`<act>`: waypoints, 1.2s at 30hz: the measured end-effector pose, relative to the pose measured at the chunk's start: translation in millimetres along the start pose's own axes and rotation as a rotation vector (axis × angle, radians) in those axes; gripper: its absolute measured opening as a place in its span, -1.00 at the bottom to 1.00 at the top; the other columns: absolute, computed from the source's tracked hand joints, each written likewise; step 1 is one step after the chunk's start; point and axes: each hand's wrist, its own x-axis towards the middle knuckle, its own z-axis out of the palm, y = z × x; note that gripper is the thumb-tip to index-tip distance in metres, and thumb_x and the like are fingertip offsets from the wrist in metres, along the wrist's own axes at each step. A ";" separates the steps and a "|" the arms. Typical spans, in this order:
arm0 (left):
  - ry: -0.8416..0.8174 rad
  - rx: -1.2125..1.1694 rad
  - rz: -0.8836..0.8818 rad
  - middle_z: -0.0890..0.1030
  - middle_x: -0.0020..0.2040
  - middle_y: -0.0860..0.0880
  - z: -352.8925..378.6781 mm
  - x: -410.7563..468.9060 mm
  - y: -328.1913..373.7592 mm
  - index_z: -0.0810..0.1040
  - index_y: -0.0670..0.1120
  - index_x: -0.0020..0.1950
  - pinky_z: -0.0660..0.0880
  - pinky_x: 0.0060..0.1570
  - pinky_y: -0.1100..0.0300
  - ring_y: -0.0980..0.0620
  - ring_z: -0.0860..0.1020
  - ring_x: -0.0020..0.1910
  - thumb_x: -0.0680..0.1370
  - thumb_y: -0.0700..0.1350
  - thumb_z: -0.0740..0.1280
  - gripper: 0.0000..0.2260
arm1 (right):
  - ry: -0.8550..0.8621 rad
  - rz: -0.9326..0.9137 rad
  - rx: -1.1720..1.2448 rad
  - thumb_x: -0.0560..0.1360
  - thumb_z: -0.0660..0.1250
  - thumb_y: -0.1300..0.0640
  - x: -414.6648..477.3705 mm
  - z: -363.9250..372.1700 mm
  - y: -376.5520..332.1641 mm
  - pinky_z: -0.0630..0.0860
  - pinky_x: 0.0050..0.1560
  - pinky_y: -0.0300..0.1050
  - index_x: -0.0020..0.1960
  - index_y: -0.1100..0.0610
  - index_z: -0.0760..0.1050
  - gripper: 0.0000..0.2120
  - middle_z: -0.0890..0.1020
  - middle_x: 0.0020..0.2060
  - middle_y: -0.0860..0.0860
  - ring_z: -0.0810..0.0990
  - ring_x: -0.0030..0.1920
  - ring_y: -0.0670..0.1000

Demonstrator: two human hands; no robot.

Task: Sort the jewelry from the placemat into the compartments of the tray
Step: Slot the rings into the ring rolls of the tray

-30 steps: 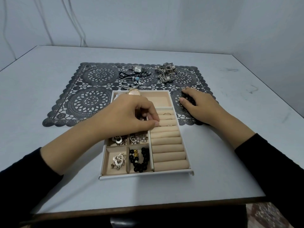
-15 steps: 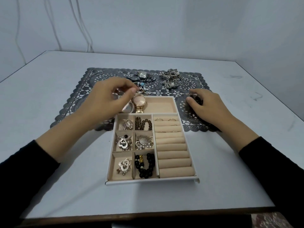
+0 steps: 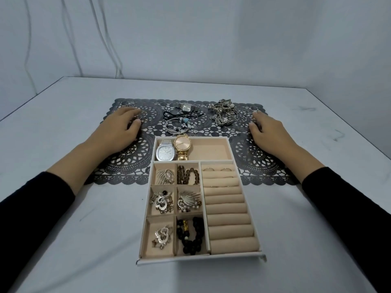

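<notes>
you're past halfway. the tray [image 3: 201, 259] sits on the bench [image 3: 84, 229], its far end over the placemat [image 3: 254, 163], with 2 watches [image 3: 173, 150] up top, all 6 small squares filled and 2 rings [image 3: 218, 169] in the rolls. left on the mat are a silver watch [image 3: 186, 107], a charm bracelet [image 3: 179, 123], a tangled heap [image 3: 222, 112] and loose rings [image 3: 143, 119]. your left hand [image 3: 122, 127] and right hand [image 3: 268, 132] rest on the mat, fingers relaxed, holding nothing i can see. the heap looks slowest to separate.

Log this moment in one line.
left hand on placemat | right hand on placemat | silver watch, gold watch in tray | third watch on placemat
</notes>
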 end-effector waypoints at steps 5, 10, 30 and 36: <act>-0.077 0.025 0.030 0.28 0.53 0.06 3.5 0.8 -2.6 0.35 0.03 0.50 0.12 0.46 0.06 0.01 0.20 0.53 0.67 0.00 0.11 -0.61 | -0.015 -0.017 -0.021 0.64 0.08 0.10 0.2 3.0 2.5 0.23 0.39 -0.03 0.39 0.25 0.37 -0.61 0.38 0.41 0.18 0.33 0.42 0.13; 0.008 0.013 0.094 0.45 0.42 -0.02 2.5 -0.7 -2.8 0.52 0.00 0.37 0.33 0.33 0.03 -0.04 0.40 0.38 0.64 -0.02 0.20 -0.68 | 0.084 -0.057 0.054 0.60 0.19 0.16 -4.5 1.9 3.2 0.36 0.19 -0.16 0.26 0.17 0.52 -0.72 0.59 0.19 0.09 0.51 0.22 0.09; 0.114 -0.147 -0.022 0.57 -0.02 -0.01 -0.3 -2.0 7.7 0.66 0.02 0.01 0.47 0.07 0.05 -0.01 0.51 -0.01 0.51 -0.03 0.44 -0.89 | 0.076 0.020 0.164 0.51 0.36 0.13 12.6 5.3 5.5 0.37 0.04 -0.15 -0.05 0.12 0.56 -0.93 0.56 0.02 0.12 0.52 0.04 0.08; 0.126 -0.075 0.117 0.61 -0.11 0.02 -1.3 -5.6 10.8 0.60 0.01 -0.01 0.43 -0.06 0.12 0.01 0.53 -0.12 0.53 -0.09 0.42 -0.93 | 0.116 -0.015 0.221 0.49 0.38 0.17 5.6 2.3 4.9 0.35 -0.10 -0.20 -0.08 0.13 0.48 -0.92 0.56 -0.09 0.08 0.51 -0.08 0.03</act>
